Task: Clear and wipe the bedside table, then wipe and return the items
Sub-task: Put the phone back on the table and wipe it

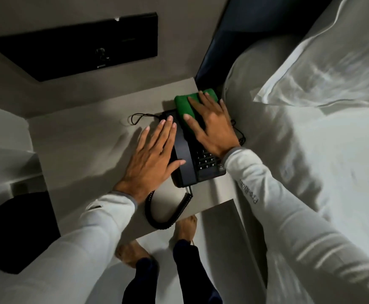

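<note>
A black desk telephone (197, 170) sits on the pale bedside table (87, 137), its handset (182, 148) in the cradle and its coiled cord (168, 213) looping over the front edge. My left hand (152, 159) lies flat with fingers spread, its thumb and fingertips resting on the handset's left side. My right hand (212, 128) presses flat on a folded green cloth (185, 104) at the phone's far end, covering the upper keypad. Lower keypad buttons show beside my right wrist.
A thin black cable (139, 118) curls on the table behind the phone. The bed with white sheets (310, 161) and a pillow (332, 69) borders the right. A dark wall panel (80, 47) hangs behind. A round black object (19, 231) stands on the floor at left.
</note>
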The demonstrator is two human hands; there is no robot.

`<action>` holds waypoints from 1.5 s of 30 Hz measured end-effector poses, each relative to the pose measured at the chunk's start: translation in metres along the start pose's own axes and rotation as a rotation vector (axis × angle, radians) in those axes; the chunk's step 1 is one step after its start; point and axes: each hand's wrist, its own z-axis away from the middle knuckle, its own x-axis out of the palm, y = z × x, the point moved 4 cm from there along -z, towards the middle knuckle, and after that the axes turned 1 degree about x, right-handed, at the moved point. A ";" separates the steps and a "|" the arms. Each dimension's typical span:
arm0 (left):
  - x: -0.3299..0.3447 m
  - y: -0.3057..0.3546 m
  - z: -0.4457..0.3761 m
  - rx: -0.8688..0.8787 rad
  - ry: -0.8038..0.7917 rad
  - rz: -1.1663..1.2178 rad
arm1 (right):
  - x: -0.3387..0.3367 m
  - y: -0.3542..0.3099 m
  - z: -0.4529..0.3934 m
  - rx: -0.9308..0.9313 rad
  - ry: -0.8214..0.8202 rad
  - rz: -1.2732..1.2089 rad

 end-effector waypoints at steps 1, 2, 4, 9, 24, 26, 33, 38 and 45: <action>0.001 -0.001 0.000 0.002 -0.002 -0.007 | 0.003 0.003 -0.004 -0.018 -0.033 0.029; 0.002 -0.001 0.000 0.004 0.000 -0.012 | 0.006 0.007 -0.006 -0.035 -0.052 0.037; 0.002 -0.003 0.000 0.008 0.007 -0.022 | 0.011 0.012 -0.007 -0.054 -0.060 0.049; 0.003 -0.001 -0.002 0.013 0.027 -0.044 | 0.020 0.017 0.007 -0.056 0.039 0.104; 0.003 0.001 0.001 -0.014 0.011 -0.064 | 0.066 0.016 0.141 0.208 0.151 0.186; 0.004 0.000 0.001 -0.018 0.015 -0.067 | 0.070 0.014 0.147 0.241 0.168 0.166; 0.005 0.000 0.000 -0.019 0.022 -0.040 | 0.077 0.022 0.178 0.271 0.152 0.095; 0.006 -0.002 0.000 -0.020 0.033 0.001 | 0.085 0.017 0.196 0.323 0.173 0.047; 0.001 0.001 -0.001 -0.019 0.016 0.043 | 0.078 0.018 0.205 0.426 0.116 0.092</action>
